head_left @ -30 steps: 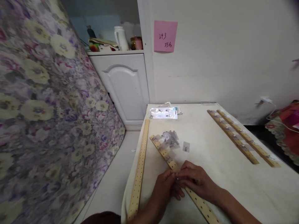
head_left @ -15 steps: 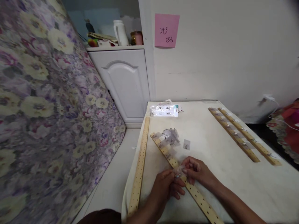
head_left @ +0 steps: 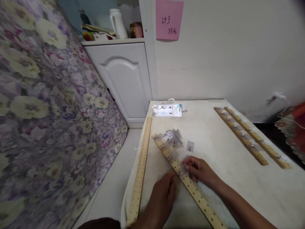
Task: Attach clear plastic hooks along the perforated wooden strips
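Note:
A pale wooden strip with rows of holes (head_left: 199, 198) lies slantwise on the table before me. Clear adhesive hooks sit along its upper half. My right hand (head_left: 197, 168) pinches the edge of the lowest clear adhesive hook (head_left: 181, 171), which lies against the strip. On the strip's left edge rest the curled fingers of my left hand (head_left: 164, 192); their tips are partly hidden. A pile of clear adhesive hooks (head_left: 173, 137) lies by the strip's far end, and a single adhesive hook (head_left: 190, 146) lies apart to its right.
A second holed wooden strip (head_left: 140, 171) runs along the table's left edge. Two strips bearing hooks (head_left: 240, 133) lie at the right. Blister packaging (head_left: 166, 110) rests at the back of the cloth-covered table (head_left: 238, 190). A floral curtain (head_left: 59, 127) hangs at the left.
Both hands held the hook together above the strip; now it lies on the strip. My left hand has drawn back down-left to the strip's edge, while my right hand stays at the hook.

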The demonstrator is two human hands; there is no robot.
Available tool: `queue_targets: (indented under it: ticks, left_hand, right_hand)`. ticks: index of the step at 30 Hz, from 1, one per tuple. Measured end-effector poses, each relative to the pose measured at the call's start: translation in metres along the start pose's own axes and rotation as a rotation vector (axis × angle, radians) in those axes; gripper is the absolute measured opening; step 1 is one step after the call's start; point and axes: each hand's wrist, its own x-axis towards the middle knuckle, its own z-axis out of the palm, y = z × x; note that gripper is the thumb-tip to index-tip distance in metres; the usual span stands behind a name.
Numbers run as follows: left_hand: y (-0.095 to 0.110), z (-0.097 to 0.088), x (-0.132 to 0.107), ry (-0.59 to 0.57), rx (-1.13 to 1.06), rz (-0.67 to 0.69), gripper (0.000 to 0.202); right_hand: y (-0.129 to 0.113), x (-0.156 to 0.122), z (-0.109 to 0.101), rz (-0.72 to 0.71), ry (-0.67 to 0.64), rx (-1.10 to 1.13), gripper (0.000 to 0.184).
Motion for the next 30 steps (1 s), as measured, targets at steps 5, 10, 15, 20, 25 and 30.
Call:
queue_targets:
  ticks: [5, 10, 15, 20, 25, 30]
  left_hand:
    - [-0.007, -0.004, -0.004, -0.015, 0.303, 0.099, 0.040]
    - [-0.002, 0.001, -0.004, -0.049, 0.363, 0.029, 0.044]
    - [0.006, 0.006, -0.002, 0.006, 0.239, -0.130, 0.035]
    - [-0.001, 0.004, 0.000, -0.007, 0.059, -0.152, 0.033]
    - [-0.007, 0.005, 0.000, 0.017, -0.082, -0.155, 0.031]
    - [-0.006, 0.010, -0.001, 0.042, -0.095, -0.188, 0.033]
  right_hand:
    - [-0.003, 0.002, 0.000, 0.001, 0.013, -0.007, 0.018]
    - [-0.005, 0.003, 0.001, 0.004, 0.030, -0.020, 0.017]
    - [-0.007, 0.002, 0.002, 0.005, 0.046, -0.029, 0.015]
    - [-0.008, 0.002, 0.002, 0.010, 0.060, -0.044, 0.013]
    - [-0.010, 0.002, 0.003, 0.008, 0.071, -0.047, 0.013]
    - [-0.008, 0.002, 0.002, 0.000, 0.059, -0.048, 0.012]
